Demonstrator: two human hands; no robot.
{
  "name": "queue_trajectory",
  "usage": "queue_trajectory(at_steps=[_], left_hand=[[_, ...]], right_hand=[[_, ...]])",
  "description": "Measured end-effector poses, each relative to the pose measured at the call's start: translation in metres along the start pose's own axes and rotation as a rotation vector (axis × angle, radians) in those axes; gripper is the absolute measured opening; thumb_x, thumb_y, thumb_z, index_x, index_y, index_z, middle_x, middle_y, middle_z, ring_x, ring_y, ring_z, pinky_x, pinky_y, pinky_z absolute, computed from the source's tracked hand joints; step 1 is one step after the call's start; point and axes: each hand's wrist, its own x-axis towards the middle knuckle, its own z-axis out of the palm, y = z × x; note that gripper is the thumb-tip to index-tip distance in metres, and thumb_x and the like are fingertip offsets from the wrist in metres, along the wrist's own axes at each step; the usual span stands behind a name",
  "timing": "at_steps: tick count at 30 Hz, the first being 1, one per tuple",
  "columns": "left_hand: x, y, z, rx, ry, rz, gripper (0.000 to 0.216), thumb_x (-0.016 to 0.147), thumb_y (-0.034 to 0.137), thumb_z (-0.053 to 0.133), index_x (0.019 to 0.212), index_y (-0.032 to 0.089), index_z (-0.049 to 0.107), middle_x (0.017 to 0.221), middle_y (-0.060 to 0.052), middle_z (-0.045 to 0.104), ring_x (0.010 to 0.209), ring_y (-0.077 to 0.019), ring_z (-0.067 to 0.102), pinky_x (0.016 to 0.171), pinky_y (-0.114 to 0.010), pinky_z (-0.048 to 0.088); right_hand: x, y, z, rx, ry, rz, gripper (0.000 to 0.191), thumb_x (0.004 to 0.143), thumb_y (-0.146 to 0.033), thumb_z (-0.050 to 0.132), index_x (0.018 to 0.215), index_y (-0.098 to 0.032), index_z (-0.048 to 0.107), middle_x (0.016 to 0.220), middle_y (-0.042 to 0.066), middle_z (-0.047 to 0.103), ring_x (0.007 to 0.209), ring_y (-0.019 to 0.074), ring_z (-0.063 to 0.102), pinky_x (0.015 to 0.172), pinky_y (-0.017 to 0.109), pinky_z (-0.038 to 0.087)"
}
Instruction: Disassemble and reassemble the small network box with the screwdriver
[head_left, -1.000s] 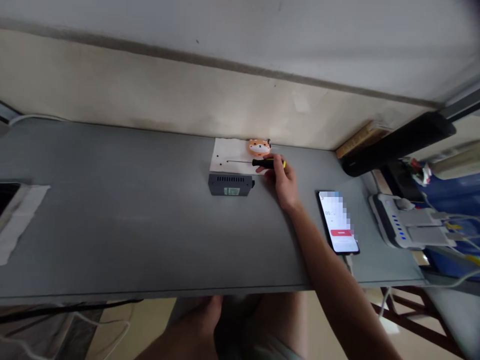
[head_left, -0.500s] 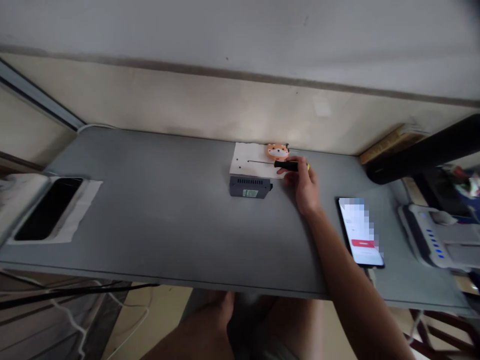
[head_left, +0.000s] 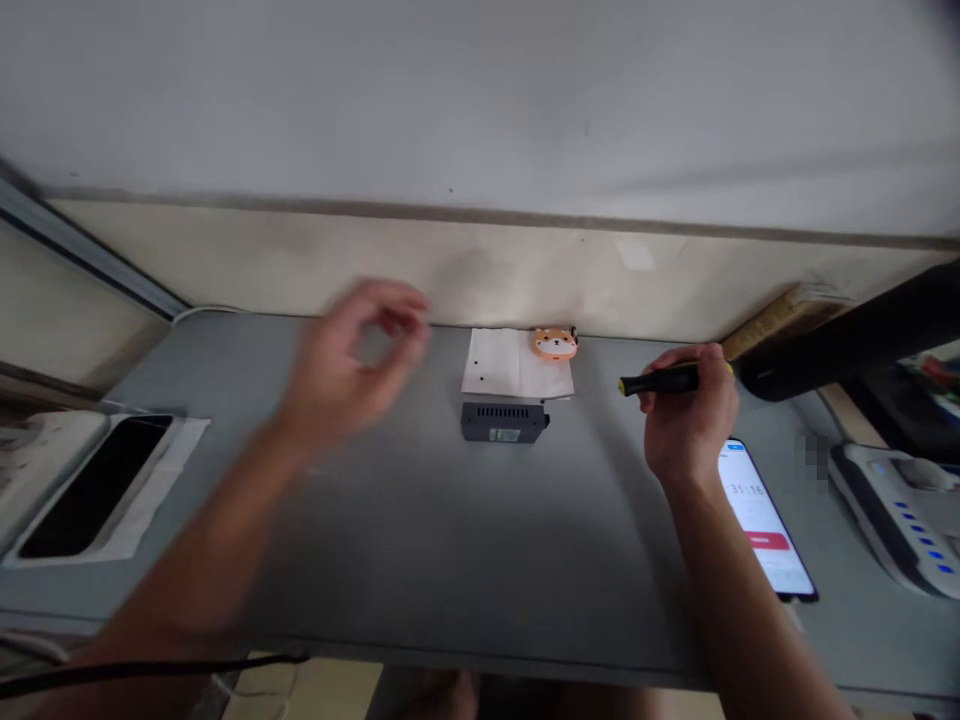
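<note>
My right hand (head_left: pixel 690 415) is closed round the black and yellow handle of a screwdriver (head_left: pixel 660 381). Its thin shaft points left, and a small dark speck shows at the tip, close to the upper right corner of a dark grey vented box (head_left: pixel 504 422). Over the left half of the desk, my left hand (head_left: pixel 356 355) is raised and blurred, fingers curved and thumb apart, with nothing seen in it. Behind the box lies a white paper (head_left: pixel 493 358) with two small dark screw-like specks. An orange animal-faced case (head_left: pixel 556 344) rests on the paper's far right corner.
A lit phone (head_left: pixel 772 530) lies right, partly behind my right wrist. Farther right are a power strip (head_left: pixel 892 500) and a black cylinder (head_left: pixel 840 335). At the left, a dark phone (head_left: pixel 97 485) lies on white paper. A wall (head_left: pixel 300 260) borders the grey desk (head_left: pixel 420 540).
My left hand has come into view from the left. My right hand has drawn the screwdriver back to the right, off the paper. One of the specks on the paper is gone from its spot.
</note>
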Motion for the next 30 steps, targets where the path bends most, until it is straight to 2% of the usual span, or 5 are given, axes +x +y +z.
queue_trajectory(at_steps=[5,9,17,23,30], left_hand=[[-0.020,0.023,0.053,-0.037,-0.138,0.129,0.017,0.103,0.031,0.057,0.112,0.019,0.064,0.106,-0.005,0.074,0.099,-0.0205,0.070,0.091,-0.037,0.052],[-0.040,0.027,0.077,0.080,-0.068,0.191,0.019,0.101,0.026,0.060,0.118,0.019,0.063,0.114,-0.007,0.076,0.108,-0.0221,0.070,0.099,-0.037,0.047],[-0.045,0.023,0.089,0.166,0.012,0.245,0.015,0.100,0.018,0.064,0.114,0.020,0.065,0.109,-0.004,0.079,0.100,-0.0190,0.073,0.098,-0.035,0.046],[-0.046,0.025,0.090,0.193,0.066,0.232,0.017,0.098,0.016,0.066,0.114,0.022,0.067,0.112,-0.003,0.079,0.106,-0.0202,0.073,0.101,-0.036,0.045],[-0.045,0.031,0.093,0.190,0.044,0.222,0.013,0.100,0.016,0.064,0.112,0.020,0.068,0.111,-0.003,0.079,0.103,-0.0190,0.073,0.100,-0.036,0.045]], right_hand=[[-0.003,0.000,0.003,0.032,0.024,0.065,0.034,0.084,-0.047,0.066,0.064,-0.020,0.060,0.062,-0.002,0.060,0.042,0.0072,0.046,0.037,0.023,0.031],[-0.004,0.002,0.003,0.016,0.017,0.132,0.034,0.085,-0.046,0.063,0.063,-0.021,0.058,0.060,-0.003,0.058,0.041,0.0067,0.044,0.036,0.022,0.030],[-0.005,0.013,0.001,-0.047,-0.025,0.254,0.041,0.088,-0.052,0.059,0.062,-0.021,0.060,0.052,-0.003,0.052,0.038,0.0075,0.041,0.035,0.023,0.028],[-0.002,0.015,0.001,-0.017,0.021,0.272,0.034,0.082,-0.047,0.064,0.061,-0.021,0.059,0.055,-0.003,0.054,0.040,0.0067,0.041,0.036,0.022,0.029],[-0.002,0.018,0.000,-0.001,-0.001,0.323,0.035,0.083,-0.047,0.064,0.061,-0.020,0.060,0.055,-0.003,0.052,0.040,0.0063,0.038,0.037,0.022,0.027]])
